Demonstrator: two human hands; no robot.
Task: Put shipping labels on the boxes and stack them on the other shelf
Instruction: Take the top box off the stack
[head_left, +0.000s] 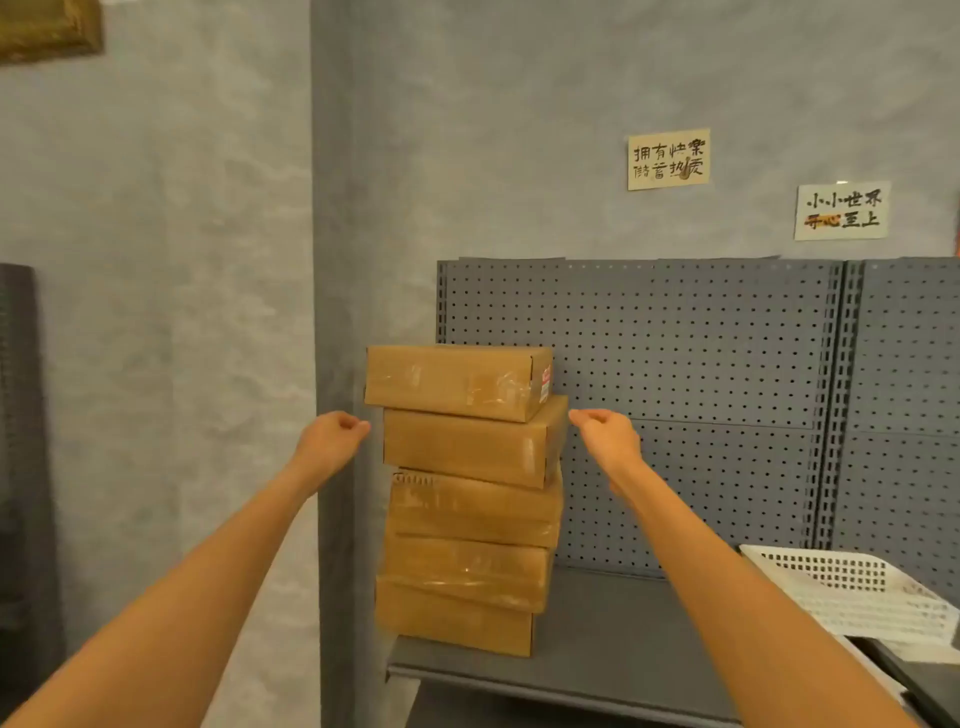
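Several flat brown cardboard boxes stand in an uneven stack (470, 499) at the left end of a grey metal shelf (613, 644). The top box (457, 382) sits shifted to the left and shows a small red-and-white label (545, 383) on its right end. My left hand (335, 434) hovers just left of the second box from the top, fingers loosely curled and holding nothing. My right hand (602, 431) hovers just right of that same box, also loosely curled and holding nothing. Neither hand touches the stack.
A grey pegboard back panel (701, 374) rises behind the shelf. A white perforated plastic basket (852, 592) lies on the shelf at the right. A grey wall corner (335, 312) stands close to the stack's left side. Two paper signs hang on the wall.
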